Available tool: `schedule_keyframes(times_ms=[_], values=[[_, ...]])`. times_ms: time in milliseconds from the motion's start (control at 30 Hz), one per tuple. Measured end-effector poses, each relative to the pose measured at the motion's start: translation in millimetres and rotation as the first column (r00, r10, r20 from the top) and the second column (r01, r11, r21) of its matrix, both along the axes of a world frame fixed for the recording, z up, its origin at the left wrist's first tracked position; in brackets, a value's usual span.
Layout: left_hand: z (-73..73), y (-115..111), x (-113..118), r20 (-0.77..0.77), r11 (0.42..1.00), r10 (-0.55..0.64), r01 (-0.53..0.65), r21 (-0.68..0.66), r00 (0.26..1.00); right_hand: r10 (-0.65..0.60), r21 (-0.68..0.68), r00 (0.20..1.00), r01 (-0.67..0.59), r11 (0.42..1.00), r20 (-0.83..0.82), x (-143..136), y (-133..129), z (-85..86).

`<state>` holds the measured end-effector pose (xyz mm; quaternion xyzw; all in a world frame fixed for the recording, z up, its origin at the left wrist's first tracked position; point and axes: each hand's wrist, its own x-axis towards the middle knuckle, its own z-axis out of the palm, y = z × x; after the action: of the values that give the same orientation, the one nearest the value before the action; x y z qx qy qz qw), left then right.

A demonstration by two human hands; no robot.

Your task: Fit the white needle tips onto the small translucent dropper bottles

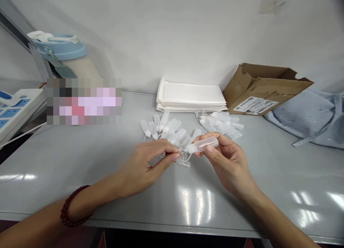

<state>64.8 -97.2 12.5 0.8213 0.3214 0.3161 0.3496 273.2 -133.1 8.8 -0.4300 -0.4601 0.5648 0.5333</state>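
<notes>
A small translucent bottle [206, 144] lies tilted in my right hand [228, 158], held between thumb and fingers with its white nozzle toward the left. My left hand [153, 158] pinches a thin part at the nozzle's tip; whether it is a pin or a needle is too small to tell. Behind both hands, several similar bottles [180, 134] lie in a loose heap, partly hidden by the fingers. Further right is a second group of bottles [221, 127] with thin cap straps.
A stack of white packets [192, 94] stands by the wall, beside an open cardboard box [266, 90]. Grey-blue fabric [309, 115] lies at the right. At the left are a large blue-lidded bottle [63, 49] and a power strip [18, 108].
</notes>
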Motion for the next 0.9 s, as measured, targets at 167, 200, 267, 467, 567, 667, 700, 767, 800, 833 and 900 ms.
schedule_keyframes(times_ms=[167, 200, 267, 467, 567, 667, 700, 767, 800, 833, 900], values=[[-1.7, 0.4, -0.4, 0.022, 1.000, -0.017, 0.016, 0.015, 1.000, -0.007, 0.009, 1.000, 0.007, 1.000, 0.024, 1.6, -1.3, 2.2], [-1.8, 0.4, -0.5, 0.025, 1.000, -0.020, 0.020, 0.017, 0.999, -0.011, 0.011, 0.999, 0.011, 1.000, 0.033, 1.9, -1.7, 2.4], [-2.1, 0.1, -0.8, 0.027, 0.999, -0.028, 0.027, 0.024, 0.999, -0.023, 0.017, 0.998, 0.022, 1.000, 0.054, 2.6, -2.4, 2.5], [-1.8, -0.2, -0.3, 0.029, 0.999, -0.027, 0.026, 0.033, 0.999, -0.033, 0.044, 0.997, 0.030, 0.999, 0.063, 4.3, -3.2, 2.4], [-0.6, -0.5, -0.7, 0.008, 1.000, -0.025, 0.025, 0.017, 1.000, -0.043, 0.042, 0.996, 0.040, 0.998, 0.078, 4.5, -2.9, 2.3], [0.1, -1.0, -1.3, -0.007, 1.000, -0.022, 0.022, -0.003, 1.000, -0.062, 0.036, 0.994, 0.059, 0.998, 0.091, 4.3, -2.4, 2.2], [0.0, -1.1, -1.4, -0.007, 1.000, -0.023, 0.023, -0.004, 1.000, -0.066, 0.037, 0.993, 0.063, 0.997, 0.096, 4.3, -2.4, 2.4], [-0.4, -1.0, -1.1, -0.006, 1.000, -0.024, 0.024, 0.003, 1.000, -0.070, 0.045, 0.991, 0.065, 0.997, 0.112, 4.2, -2.5, 3.2], [-0.8, -0.9, -0.9, -0.007, 1.000, -0.026, 0.026, 0.008, 1.000, -0.073, 0.052, 0.990, 0.067, 0.996, 0.125, 4.1, -2.9, 3.9], [-1.3, -0.8, -0.7, -0.008, 1.000, -0.027, 0.027, 0.015, 1.000, -0.081, 0.063, 0.986, 0.073, 0.995, 0.143, 4.1, -3.3, 4.9], [-2.4, -0.7, -0.5, -0.011, 0.999, -0.037, 0.038, 0.039, 0.999, -0.104, 0.090, 0.972, 0.087, 0.992, 0.211, 3.9, -4.6, 7.3]])
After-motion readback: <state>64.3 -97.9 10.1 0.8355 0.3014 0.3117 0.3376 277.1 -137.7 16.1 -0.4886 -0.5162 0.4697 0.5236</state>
